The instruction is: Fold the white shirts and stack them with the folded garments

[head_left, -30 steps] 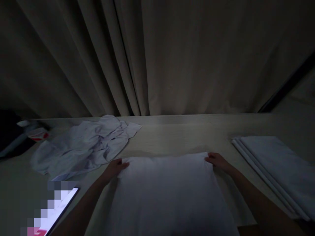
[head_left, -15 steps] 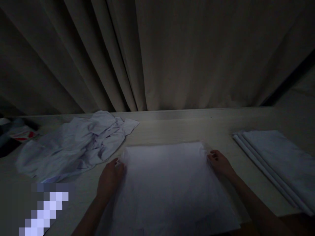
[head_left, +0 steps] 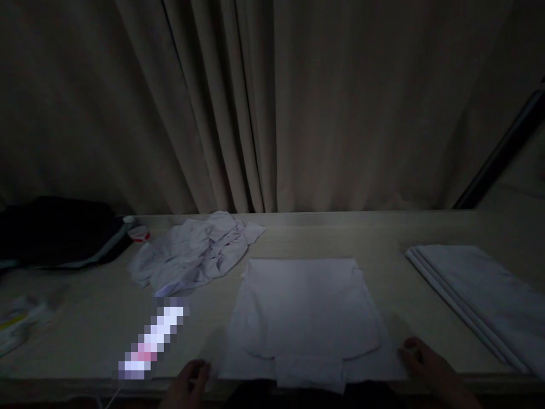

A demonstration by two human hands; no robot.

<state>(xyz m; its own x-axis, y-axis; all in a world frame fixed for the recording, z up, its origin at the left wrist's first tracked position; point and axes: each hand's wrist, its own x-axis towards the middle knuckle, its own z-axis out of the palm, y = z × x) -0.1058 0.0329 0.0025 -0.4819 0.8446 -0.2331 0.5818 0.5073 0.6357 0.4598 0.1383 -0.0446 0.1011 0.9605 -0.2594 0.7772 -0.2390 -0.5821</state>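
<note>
Dim light, head view. We are looking down at a pale counter [head_left: 426, 233] running along a drawn curtain [head_left: 272, 108].

A white folded cloth [head_left: 309, 309] is lying flat at the middle of the counter, its near edge reaching the counter's front edge, a smaller flap showing at the bottom.

We are keeping our left hand [head_left: 187, 386] at the near edge, just left of the cloth's lower left corner; its fingers are loosely curled and are grasping nothing. We cannot tell whether it is touching the cloth.

We are resting our right hand [head_left: 423, 360] by the cloth's lower right corner, fingers relaxed, holding nothing, just beside the fabric.

A crumpled white garment [head_left: 196, 255] is lying left of the folded cloth, close to its far left corner. A stack of folded white cloths [head_left: 481, 295] is sitting to the right, well apart. A dark bag [head_left: 55, 230] is lying at the far left. A bright, blurred-out strip [head_left: 151, 338] is lying between the crumpled garment and our left hand.
</note>
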